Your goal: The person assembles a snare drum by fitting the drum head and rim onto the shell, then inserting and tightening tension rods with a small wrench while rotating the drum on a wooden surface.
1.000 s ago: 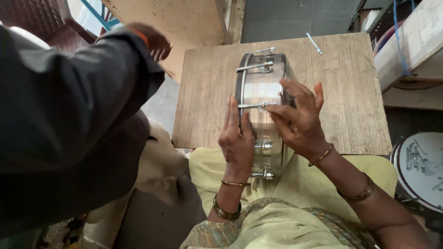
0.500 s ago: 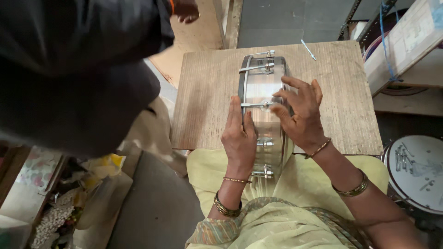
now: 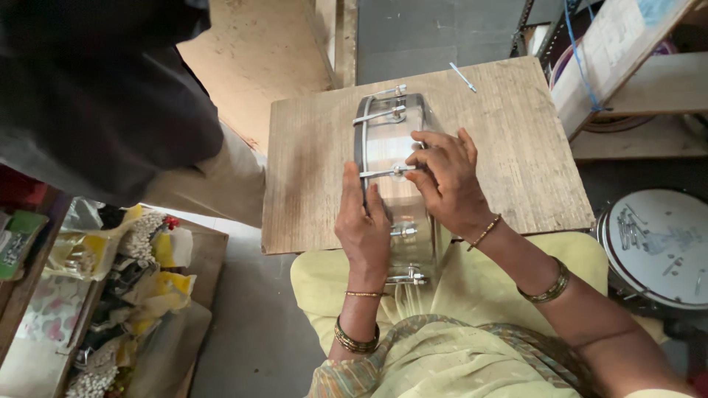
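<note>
L hand flat on drum rim, R hand pinching tension rod; drum on edge could roll off surface w/ loose grip.

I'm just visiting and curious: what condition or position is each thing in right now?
Drum: metal shell standing on edge on the board, held between both hands.
Tension rod: lying across the shell, pinched by right-hand fingers.
Left hand: flat against the drum's rim.
Right hand: resting on the shell.
Wooden board: lying flat across the lap.
Loose rod: lying on the board's far corner.
Second drum: lying skin-up, small parts on it.
</note>
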